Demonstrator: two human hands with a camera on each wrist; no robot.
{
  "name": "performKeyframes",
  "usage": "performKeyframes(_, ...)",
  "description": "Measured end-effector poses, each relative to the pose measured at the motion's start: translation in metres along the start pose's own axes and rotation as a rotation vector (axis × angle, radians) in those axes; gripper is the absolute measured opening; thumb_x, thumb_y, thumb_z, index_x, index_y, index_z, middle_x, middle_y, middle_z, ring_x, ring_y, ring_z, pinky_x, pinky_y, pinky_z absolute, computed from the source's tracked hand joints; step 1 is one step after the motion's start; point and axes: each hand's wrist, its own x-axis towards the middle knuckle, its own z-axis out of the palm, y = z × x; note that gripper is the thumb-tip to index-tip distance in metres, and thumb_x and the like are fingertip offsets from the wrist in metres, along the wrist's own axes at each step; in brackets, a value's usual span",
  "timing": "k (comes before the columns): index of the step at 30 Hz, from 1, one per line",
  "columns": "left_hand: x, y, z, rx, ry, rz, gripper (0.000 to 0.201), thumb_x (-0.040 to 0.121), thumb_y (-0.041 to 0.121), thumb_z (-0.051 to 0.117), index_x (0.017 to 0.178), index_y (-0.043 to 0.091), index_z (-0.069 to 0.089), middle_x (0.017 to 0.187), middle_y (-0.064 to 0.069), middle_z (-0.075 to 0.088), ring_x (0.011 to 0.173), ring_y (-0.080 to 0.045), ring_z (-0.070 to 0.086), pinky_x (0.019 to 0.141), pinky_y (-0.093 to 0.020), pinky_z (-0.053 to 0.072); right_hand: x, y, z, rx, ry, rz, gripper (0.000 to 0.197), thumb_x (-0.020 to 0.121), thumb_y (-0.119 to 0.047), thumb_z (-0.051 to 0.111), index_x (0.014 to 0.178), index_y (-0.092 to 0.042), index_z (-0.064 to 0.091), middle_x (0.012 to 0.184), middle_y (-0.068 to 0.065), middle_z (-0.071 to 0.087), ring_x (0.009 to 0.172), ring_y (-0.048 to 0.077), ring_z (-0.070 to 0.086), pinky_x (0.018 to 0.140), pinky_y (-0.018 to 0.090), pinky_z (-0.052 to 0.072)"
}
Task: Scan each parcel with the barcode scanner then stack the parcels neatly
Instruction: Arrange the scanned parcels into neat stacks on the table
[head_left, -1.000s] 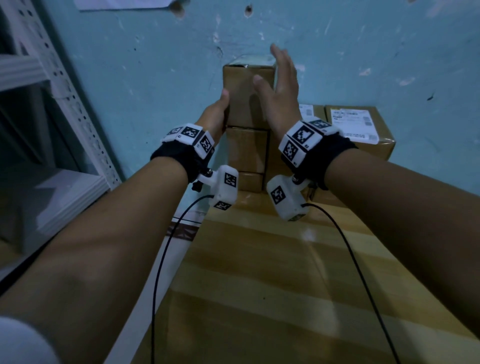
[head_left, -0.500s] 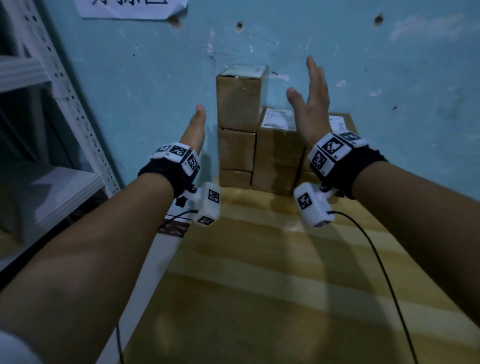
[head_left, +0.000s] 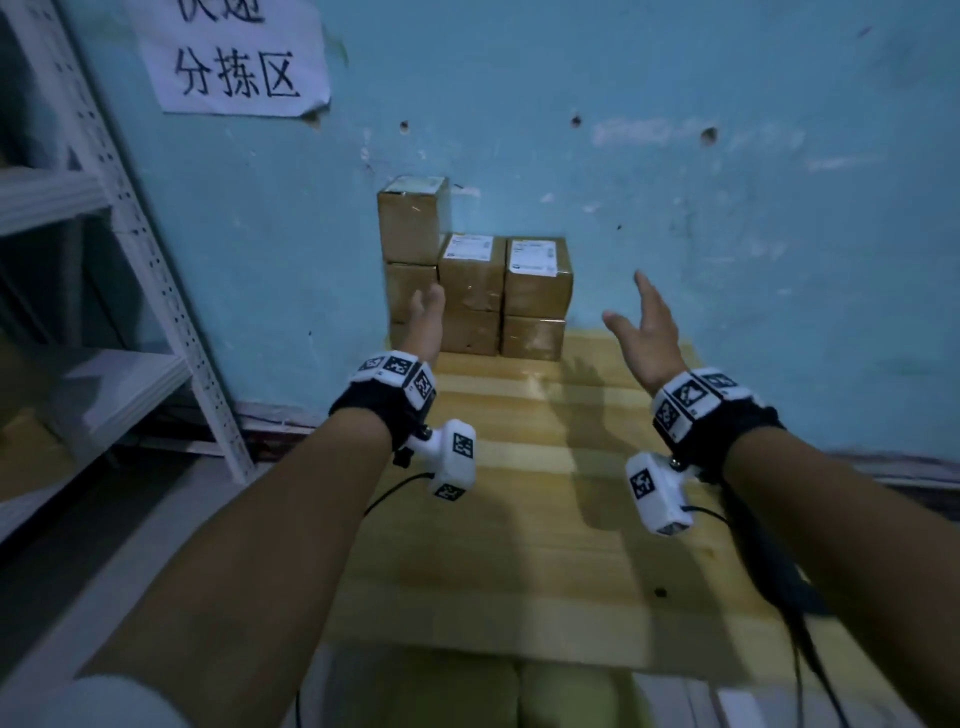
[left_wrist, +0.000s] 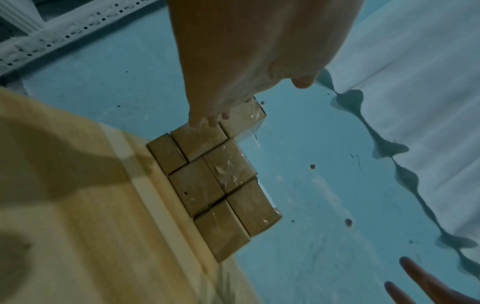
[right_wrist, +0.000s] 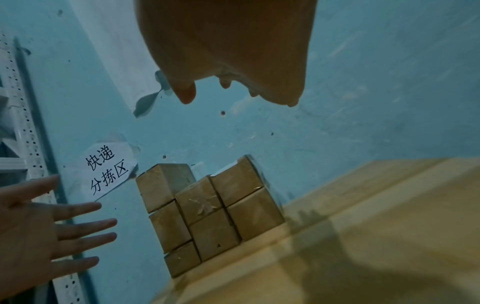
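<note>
Blue painted wall filled the background beyond both sets of fingers. White perforated shelving stood to the left of the left fingers, against that wall. Pale wooden surface extended beneath both hands and ended at the wall ahead of the fingers. A white paper sign with dark handwritten characters hung on the wall, above and to the left of the left fingers.

The parcels, brown cardboard boxes, stood stacked on the far edge of the surface, against the wall, in three touching columns. The left column held three boxes and each of the other two held two boxes. White labels lay on top of the two shorter columns. The stack lay ahead of the fingers, closer to the left fingers than to the right fingers.

The left hand was held with its fingers straight and spread, released and grasping nothing, in front of the left column; contact with the stack could not be determined. The right hand was held to the right of the stack, apart from it, with its fingers straight and released, grasping nothing.
</note>
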Motion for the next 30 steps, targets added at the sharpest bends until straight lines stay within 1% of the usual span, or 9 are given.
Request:
performKeyframes(7, -0.075, -0.005, 0.037, -0.036, -0.159, -0.028, 0.061, 0.099, 0.047, 0.020, 0.151, 0.018, 0.006, 0.158, -0.004, 0.011, 0.145, -0.025, 0.017, 0.114, -0.041, 0.020, -0.079, 0.021, -0.021, 0.024, 0.004, 0.128, 0.066, 0.094, -0.027, 0.050, 0.151, -0.020, 0.016, 0.159, 0.004, 0.014, 0.147, 0.024, 0.011, 0.120, 0.037, 0.011)
performKeyframes(14, -0.111, 0.005, 0.082, -0.021, -0.308, 0.040, 0.059, 0.100, 0.046, 0.018, 0.151, 0.018, 0.010, 0.157, -0.003, 0.016, 0.143, -0.025, 0.022, 0.114, -0.041, 0.020, -0.109, 0.041, -0.064, 0.044, 0.050, 0.150, 0.065, 0.096, -0.030, 0.047, 0.151, -0.022, 0.013, 0.160, 0.002, 0.011, 0.148, 0.024, 0.007, 0.120, 0.041, 0.011)
performKeyframes(18, -0.124, -0.005, 0.137, 0.016, -0.416, 0.016, 0.054, 0.100, 0.041, 0.023, 0.148, 0.017, 0.016, 0.155, -0.004, 0.022, 0.139, -0.027, 0.030, 0.114, -0.042, 0.025, -0.126, 0.077, -0.091, -0.052, 0.102, 0.235, 0.071, 0.093, -0.027, 0.054, 0.151, -0.015, 0.015, 0.159, 0.006, 0.017, 0.147, 0.024, 0.015, 0.119, 0.038, 0.015)
performKeyframes(19, -0.127, -0.012, 0.154, 0.035, -0.442, -0.010, 0.054, 0.100, 0.041, 0.026, 0.148, 0.018, 0.017, 0.154, -0.005, 0.025, 0.136, -0.028, 0.036, 0.112, -0.041, 0.029, -0.130, 0.088, -0.095, -0.090, 0.083, 0.275, 0.074, 0.091, -0.027, 0.057, 0.151, -0.013, 0.015, 0.158, 0.008, 0.018, 0.146, 0.025, 0.017, 0.119, 0.037, 0.017)
performKeyframes(22, -0.140, -0.035, 0.199, 0.012, -0.555, -0.129, 0.055, 0.099, 0.040, 0.031, 0.147, 0.020, 0.013, 0.147, -0.011, 0.035, 0.119, -0.030, 0.052, 0.094, -0.035, 0.040, -0.143, 0.119, -0.095, -0.255, -0.056, 0.439, 0.089, 0.085, -0.036, 0.064, 0.151, -0.012, 0.010, 0.155, 0.014, 0.026, 0.142, 0.031, 0.027, 0.114, 0.038, 0.027)
performKeyframes(23, -0.144, -0.040, 0.210, 0.005, -0.590, -0.168, 0.056, 0.099, 0.040, 0.032, 0.148, 0.021, 0.011, 0.147, -0.012, 0.033, 0.117, -0.031, 0.052, 0.093, -0.035, 0.041, -0.147, 0.127, -0.092, -0.321, -0.115, 0.483, 0.092, 0.084, -0.041, 0.063, 0.151, -0.011, 0.007, 0.153, 0.016, 0.027, 0.140, 0.034, 0.028, 0.113, 0.039, 0.028)
performKeyframes(25, -0.151, -0.049, 0.229, 0.032, -0.643, -0.217, 0.058, 0.099, 0.041, 0.032, 0.148, 0.022, 0.007, 0.151, -0.010, 0.029, 0.125, -0.032, 0.047, 0.104, -0.038, 0.038, -0.153, 0.137, -0.085, -0.426, -0.208, 0.538, 0.091, 0.085, -0.043, 0.061, 0.150, -0.010, 0.006, 0.151, 0.018, 0.027, 0.139, 0.036, 0.027, 0.111, 0.041, 0.027)
performKeyframes(27, -0.152, -0.057, 0.237, 0.106, -0.665, -0.215, 0.059, 0.099, 0.040, 0.033, 0.148, 0.020, 0.007, 0.153, -0.012, 0.024, 0.132, -0.033, 0.040, 0.111, -0.040, 0.033, -0.154, 0.139, -0.081, -0.475, -0.253, 0.569, 0.080, 0.091, -0.031, 0.057, 0.149, -0.009, 0.008, 0.148, 0.019, 0.027, 0.138, 0.037, 0.026, 0.110, 0.043, 0.027)
performKeyframes(30, -0.147, -0.068, 0.234, 0.235, -0.676, -0.164, 0.058, 0.101, 0.026, 0.035, 0.150, 0.018, 0.005, 0.155, -0.013, 0.019, 0.138, -0.031, 0.031, 0.108, -0.035, 0.030, -0.146, 0.139, -0.079, -0.496, -0.284, 0.595, 0.072, 0.094, -0.016, 0.049, 0.149, -0.009, 0.004, 0.148, 0.023, 0.025, 0.136, 0.039, 0.030, 0.110, 0.045, 0.031)
